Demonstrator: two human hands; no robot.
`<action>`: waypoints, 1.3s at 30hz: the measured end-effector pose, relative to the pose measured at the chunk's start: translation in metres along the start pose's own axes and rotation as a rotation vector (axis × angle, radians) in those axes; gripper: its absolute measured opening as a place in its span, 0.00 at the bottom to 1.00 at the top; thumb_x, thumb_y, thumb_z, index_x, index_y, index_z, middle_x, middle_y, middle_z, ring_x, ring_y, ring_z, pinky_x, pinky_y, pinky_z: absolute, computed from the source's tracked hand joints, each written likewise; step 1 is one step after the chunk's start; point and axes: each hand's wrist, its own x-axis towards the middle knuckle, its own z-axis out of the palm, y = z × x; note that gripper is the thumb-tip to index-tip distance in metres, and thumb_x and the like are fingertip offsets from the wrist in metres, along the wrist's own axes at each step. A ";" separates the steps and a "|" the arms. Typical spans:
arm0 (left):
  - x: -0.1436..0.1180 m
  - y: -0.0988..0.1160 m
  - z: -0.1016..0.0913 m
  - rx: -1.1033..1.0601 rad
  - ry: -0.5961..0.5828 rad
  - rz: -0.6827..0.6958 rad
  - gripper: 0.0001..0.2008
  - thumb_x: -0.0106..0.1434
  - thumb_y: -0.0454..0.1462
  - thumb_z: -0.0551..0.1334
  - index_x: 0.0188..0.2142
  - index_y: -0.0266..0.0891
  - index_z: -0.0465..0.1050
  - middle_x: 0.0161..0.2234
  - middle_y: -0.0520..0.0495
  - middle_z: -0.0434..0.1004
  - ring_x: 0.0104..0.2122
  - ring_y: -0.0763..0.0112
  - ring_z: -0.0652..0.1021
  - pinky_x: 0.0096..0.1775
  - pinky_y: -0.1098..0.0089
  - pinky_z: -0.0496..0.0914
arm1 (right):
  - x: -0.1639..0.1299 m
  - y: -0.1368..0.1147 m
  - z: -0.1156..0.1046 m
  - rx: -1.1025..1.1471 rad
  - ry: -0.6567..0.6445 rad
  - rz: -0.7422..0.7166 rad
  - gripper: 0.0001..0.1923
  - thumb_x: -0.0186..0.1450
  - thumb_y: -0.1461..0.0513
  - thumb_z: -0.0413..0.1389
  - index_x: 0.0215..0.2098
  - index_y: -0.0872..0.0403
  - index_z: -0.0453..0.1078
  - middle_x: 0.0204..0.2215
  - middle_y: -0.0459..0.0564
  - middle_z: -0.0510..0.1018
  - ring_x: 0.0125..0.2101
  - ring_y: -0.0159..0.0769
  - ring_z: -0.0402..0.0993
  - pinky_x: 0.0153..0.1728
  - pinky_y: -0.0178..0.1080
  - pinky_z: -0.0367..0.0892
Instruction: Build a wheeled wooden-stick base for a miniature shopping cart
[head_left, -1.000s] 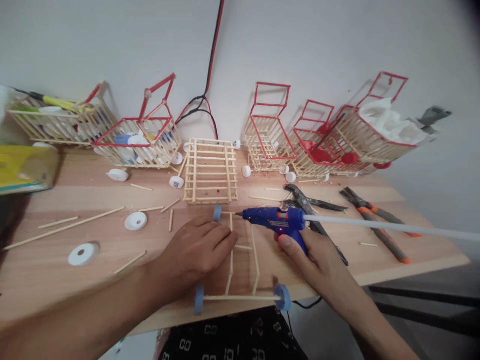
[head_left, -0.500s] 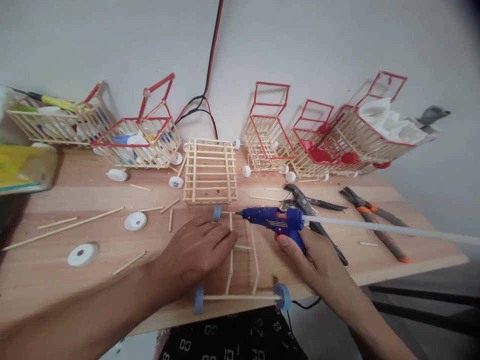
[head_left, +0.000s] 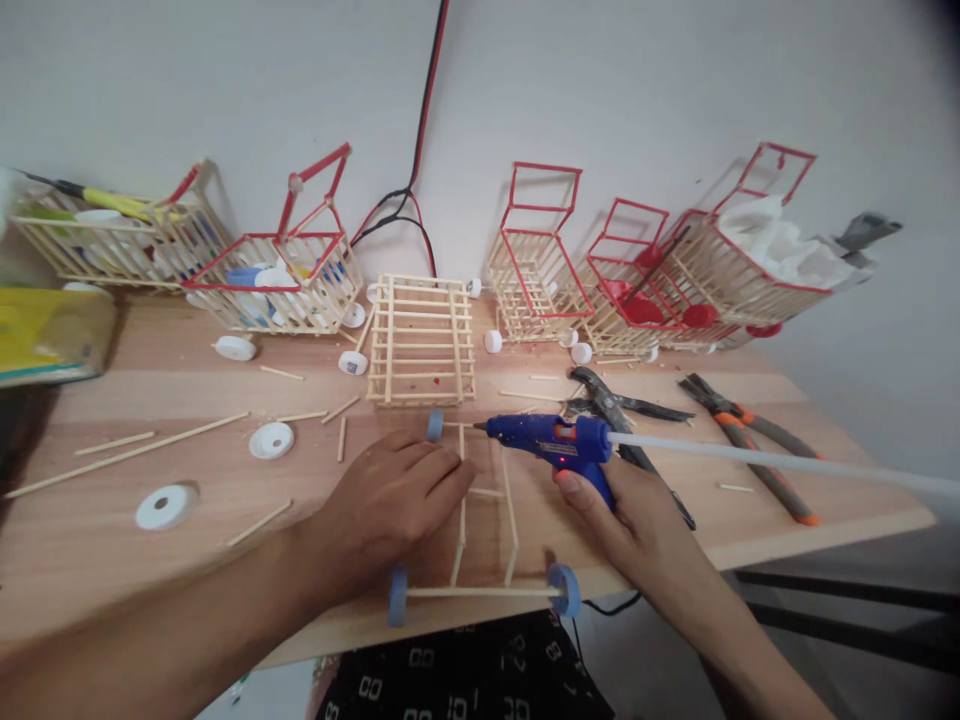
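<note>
My right hand grips a blue glue gun, whose red light is lit and from whose back a long white glue stick sticks out. The gun's nozzle points left, at the joint of a wooden stick frame and its far axle. My left hand is closed at the frame's left side, its fingertips at the long stick. A blue bottle-cap wheel sits at the far axle's left end. Across the near axle are two more blue wheels, one at right, one at left.
Small stick carts with red trim line the wall, and a bare stick basket stands in the middle. Black-handled pliers and orange-grey pliers lie at right. White caps and loose sticks lie at left.
The glue gun has shifted very slightly to the right, its nozzle still at the joint. My left hand stays where it was on the frame.
</note>
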 end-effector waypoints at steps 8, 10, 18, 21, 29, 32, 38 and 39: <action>0.000 0.000 0.001 0.000 0.000 -0.007 0.15 0.68 0.28 0.47 0.38 0.31 0.72 0.28 0.44 0.77 0.31 0.66 0.77 0.33 0.63 0.74 | -0.001 0.001 0.000 0.009 -0.012 0.004 0.17 0.69 0.51 0.47 0.41 0.55 0.69 0.35 0.53 0.79 0.35 0.41 0.75 0.37 0.40 0.69; 0.001 0.000 0.001 0.007 -0.001 -0.008 0.15 0.68 0.28 0.47 0.38 0.31 0.72 0.29 0.44 0.77 0.31 0.66 0.77 0.33 0.64 0.74 | -0.001 0.001 0.000 0.005 -0.008 0.000 0.18 0.69 0.51 0.46 0.41 0.55 0.70 0.35 0.53 0.79 0.35 0.41 0.75 0.37 0.40 0.69; 0.000 0.000 0.001 -0.004 0.002 -0.001 0.15 0.68 0.28 0.46 0.39 0.31 0.72 0.30 0.44 0.77 0.31 0.66 0.77 0.34 0.63 0.74 | -0.002 0.000 0.000 0.004 -0.009 0.018 0.18 0.69 0.51 0.46 0.40 0.55 0.69 0.32 0.52 0.78 0.32 0.40 0.74 0.35 0.39 0.68; 0.000 0.001 0.000 -0.001 0.009 -0.004 0.15 0.68 0.27 0.47 0.38 0.31 0.72 0.30 0.43 0.77 0.31 0.65 0.77 0.33 0.63 0.74 | -0.004 0.000 -0.003 0.032 -0.026 0.035 0.18 0.69 0.50 0.46 0.33 0.54 0.68 0.27 0.50 0.75 0.29 0.37 0.71 0.31 0.37 0.66; 0.001 0.000 -0.002 -0.006 0.018 0.013 0.15 0.68 0.28 0.46 0.39 0.30 0.71 0.31 0.42 0.78 0.31 0.65 0.77 0.33 0.63 0.74 | -0.014 0.012 -0.020 0.198 -0.023 0.183 0.21 0.70 0.50 0.42 0.27 0.52 0.63 0.23 0.47 0.68 0.24 0.34 0.64 0.26 0.35 0.59; 0.000 0.001 -0.001 -0.007 0.023 0.020 0.14 0.68 0.28 0.46 0.40 0.30 0.71 0.32 0.42 0.78 0.32 0.65 0.77 0.34 0.62 0.74 | -0.016 0.015 -0.021 0.163 -0.013 0.198 0.21 0.70 0.50 0.42 0.27 0.52 0.63 0.22 0.45 0.66 0.24 0.33 0.63 0.26 0.35 0.58; 0.000 0.002 0.001 0.016 0.045 0.037 0.14 0.68 0.27 0.47 0.41 0.30 0.71 0.33 0.42 0.78 0.32 0.65 0.77 0.34 0.62 0.74 | -0.018 0.018 -0.018 0.072 -0.014 0.166 0.19 0.70 0.51 0.44 0.26 0.52 0.61 0.21 0.45 0.67 0.24 0.33 0.64 0.26 0.34 0.58; 0.000 0.002 0.002 0.013 0.049 0.039 0.14 0.68 0.27 0.47 0.41 0.30 0.71 0.33 0.42 0.78 0.32 0.65 0.77 0.34 0.62 0.74 | -0.018 0.018 -0.018 0.067 -0.016 0.159 0.20 0.70 0.51 0.44 0.26 0.52 0.61 0.21 0.45 0.67 0.24 0.33 0.63 0.26 0.34 0.58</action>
